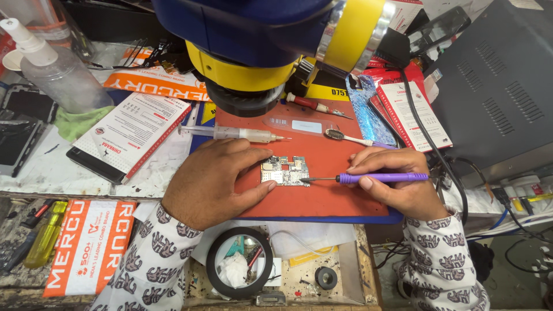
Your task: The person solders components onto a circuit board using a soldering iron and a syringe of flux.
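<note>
A small circuit board [286, 171] lies on a red work mat [322, 198] under a blue and yellow microscope head [259, 40]. My left hand [214, 181] rests on the mat and steadies the board's left edge with thumb and fingers. My right hand [397, 181] grips a purple-handled tool [380, 178], held level, its metal tip touching the board's right edge.
On the mat's far side lie a syringe [242, 133], a small brush [348, 138] and a red-handled screwdriver [314, 106]. A spray bottle [52, 66] and packets sit at left. A tape roll [239, 269] lies below, a grey box [495, 80] at right.
</note>
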